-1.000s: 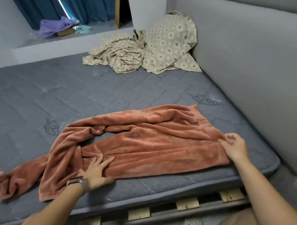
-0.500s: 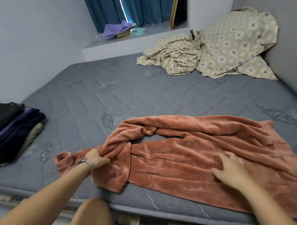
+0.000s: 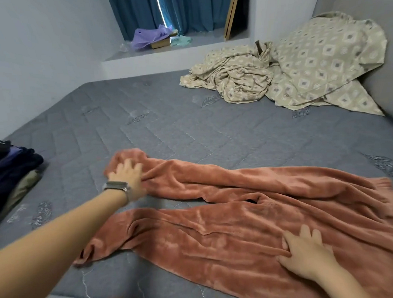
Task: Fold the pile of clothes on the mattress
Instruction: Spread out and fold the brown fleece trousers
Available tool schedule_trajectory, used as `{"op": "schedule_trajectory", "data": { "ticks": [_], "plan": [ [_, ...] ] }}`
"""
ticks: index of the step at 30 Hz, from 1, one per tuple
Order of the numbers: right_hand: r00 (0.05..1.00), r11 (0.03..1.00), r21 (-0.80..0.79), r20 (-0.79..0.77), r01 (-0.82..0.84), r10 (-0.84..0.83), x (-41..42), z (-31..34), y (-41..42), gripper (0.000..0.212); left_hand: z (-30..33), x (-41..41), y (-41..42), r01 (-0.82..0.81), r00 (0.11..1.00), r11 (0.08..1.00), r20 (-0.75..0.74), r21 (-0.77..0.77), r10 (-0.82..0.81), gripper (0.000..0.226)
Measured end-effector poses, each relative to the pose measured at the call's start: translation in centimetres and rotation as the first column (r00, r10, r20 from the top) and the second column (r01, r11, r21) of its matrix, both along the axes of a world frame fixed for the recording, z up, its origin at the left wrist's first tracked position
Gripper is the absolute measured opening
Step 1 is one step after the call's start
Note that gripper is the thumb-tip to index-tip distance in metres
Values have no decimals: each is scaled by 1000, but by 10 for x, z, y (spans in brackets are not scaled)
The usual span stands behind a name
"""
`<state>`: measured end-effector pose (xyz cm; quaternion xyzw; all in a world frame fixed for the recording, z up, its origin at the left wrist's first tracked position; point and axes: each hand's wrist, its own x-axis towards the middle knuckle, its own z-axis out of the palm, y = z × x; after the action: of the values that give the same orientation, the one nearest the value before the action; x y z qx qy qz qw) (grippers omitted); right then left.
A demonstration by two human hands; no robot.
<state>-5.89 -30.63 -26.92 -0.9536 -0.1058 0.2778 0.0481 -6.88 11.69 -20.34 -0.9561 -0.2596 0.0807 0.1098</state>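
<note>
Rust-coloured fleece trousers (image 3: 249, 227) lie spread across the near part of the grey mattress (image 3: 168, 127), legs pointing left. My left hand (image 3: 127, 175), with a watch on the wrist, rests on the end of the far leg with fingers spread; it is motion-blurred. The near leg ends at a loose cuff (image 3: 83, 257) close to the mattress's front edge. My right hand (image 3: 306, 254) presses flat on the near leg, fingers straight and apart.
A stack of dark folded clothes (image 3: 11, 171) sits at the left edge. Crumpled beige patterned bedding (image 3: 240, 80) and a matching pillow (image 3: 328, 55) lie at the back right. A window ledge holds a purple bag (image 3: 149, 36).
My left hand has carried the far trouser leg away from me and straightened it, so the two legs now lie apart. My right hand stays pressed on the fabric. The camera has turned left.
</note>
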Motion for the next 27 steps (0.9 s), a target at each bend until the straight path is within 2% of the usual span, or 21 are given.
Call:
{"op": "schedule_trajectory", "data": {
  "ticks": [3,5,8,10,12,14,16,17,18,20,21,22,24,26,27],
  "plan": [
    [999,1000,16,32,8,-9,5,-3,-1,38,-41,1,-37,241,971,959,29,-149,-239,75],
    [988,998,62,156,-21,11,9,-6,3,48,-60,0,-55,307,952,941,26,-145,-307,76],
    [905,949,308,417,-59,-80,17,-9,17,44,-80,5,-58,279,960,953,26,-120,-278,71],
    [863,908,403,493,-117,-107,28,-14,22,49,-88,8,-53,210,978,969,37,-131,-207,67],
    [892,910,371,452,-186,-2,40,-22,21,63,-91,12,-50,149,989,985,17,-82,-148,60],
    [929,919,303,343,-251,140,47,-30,20,76,-94,16,-48,103,994,995,-23,-17,-103,45],
    [936,924,214,228,-318,270,51,-36,17,83,-94,19,-44,141,990,989,-31,47,-140,33],
    [936,921,194,175,-338,306,51,-35,17,80,-92,20,-41,174,985,981,-33,85,-172,31],
    [937,917,202,137,-343,321,52,-35,16,67,-89,20,-36,193,981,974,-46,122,-189,32],
    [946,907,266,88,-326,313,54,-31,16,31,-82,21,-25,152,986,974,-87,165,-139,33],
    [945,897,298,65,-325,321,55,-29,16,29,-77,20,-19,124,985,979,-138,164,-101,33],
    [941,886,323,44,-332,336,56,-29,16,32,-72,19,-15,123,967,983,-241,135,-87,31],
    [930,872,341,19,-350,366,57,-28,14,33,-61,18,-12,105,930,990,-342,-91,-130,41],
    [930,871,350,-3,-344,369,58,-25,12,33,-47,14,-10,-15,978,968,-206,-249,-37,56],
    [935,874,357,-7,-328,354,57,-22,12,31,-42,13,-5,-67,998,949,-24,-307,62,58]
  ]
}}
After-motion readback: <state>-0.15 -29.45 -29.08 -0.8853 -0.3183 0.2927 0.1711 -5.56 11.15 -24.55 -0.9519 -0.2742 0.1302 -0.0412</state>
